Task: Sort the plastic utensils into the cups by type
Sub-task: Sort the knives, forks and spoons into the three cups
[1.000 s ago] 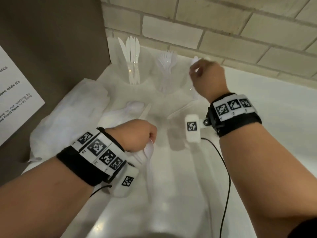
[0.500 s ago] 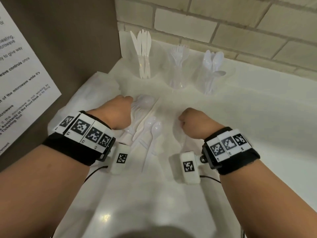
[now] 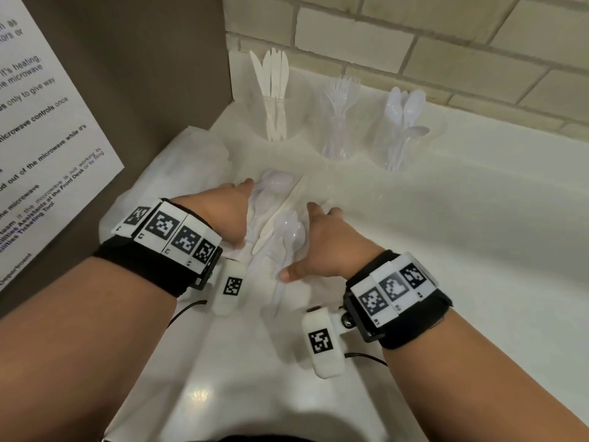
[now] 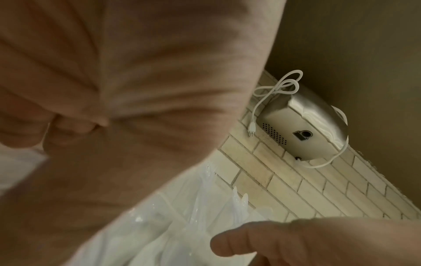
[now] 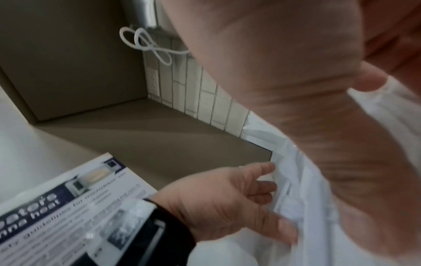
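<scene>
Both hands flank the loose pile [image 3: 280,218] of spoons and one knife [image 3: 280,215] on the counter [image 3: 478,250]: the right hand [image 3: 322,247] spread open just right of it, the left hand [image 3: 229,215] at its left edge, grip hidden. Best lift one piece by the handle. Beyond the pile stand the knife cup [image 3: 274,113], fork cup [image 3: 339,122] and spoon cup [image 3: 401,132].

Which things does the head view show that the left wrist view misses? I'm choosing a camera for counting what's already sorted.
Head view only: the three clear cups, with knives, forks and spoons, plus the loose utensils between the left hand and right hand. Left wrist view only: a metal wall unit with a white cord. Both show the tiled wall and both hands.
</scene>
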`<action>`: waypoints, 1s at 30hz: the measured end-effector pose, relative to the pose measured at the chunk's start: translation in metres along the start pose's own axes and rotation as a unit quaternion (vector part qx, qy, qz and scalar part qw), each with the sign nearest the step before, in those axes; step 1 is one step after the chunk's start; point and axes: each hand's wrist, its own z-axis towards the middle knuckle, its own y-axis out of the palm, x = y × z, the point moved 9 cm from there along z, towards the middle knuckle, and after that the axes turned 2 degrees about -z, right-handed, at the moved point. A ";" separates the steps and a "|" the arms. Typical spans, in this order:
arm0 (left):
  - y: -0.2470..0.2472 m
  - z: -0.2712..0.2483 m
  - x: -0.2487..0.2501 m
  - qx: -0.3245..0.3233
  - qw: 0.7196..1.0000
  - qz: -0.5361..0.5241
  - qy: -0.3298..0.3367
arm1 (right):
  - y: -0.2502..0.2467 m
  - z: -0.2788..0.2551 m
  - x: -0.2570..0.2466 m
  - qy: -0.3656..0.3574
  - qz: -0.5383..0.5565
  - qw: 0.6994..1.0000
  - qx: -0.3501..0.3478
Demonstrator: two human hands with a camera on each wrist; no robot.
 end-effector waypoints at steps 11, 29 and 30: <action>-0.011 -0.005 0.012 0.064 0.998 -0.002 0.001 | -0.021 0.021 -0.004 -0.002 -0.005 0.997 0.079; 0.004 -0.018 0.027 -0.036 0.969 -0.242 0.047 | -0.019 0.040 -0.022 0.047 -0.019 0.998 0.036; 0.003 -0.018 0.026 -0.030 0.972 -0.229 0.051 | -0.018 0.042 -0.023 0.051 -0.036 0.997 0.037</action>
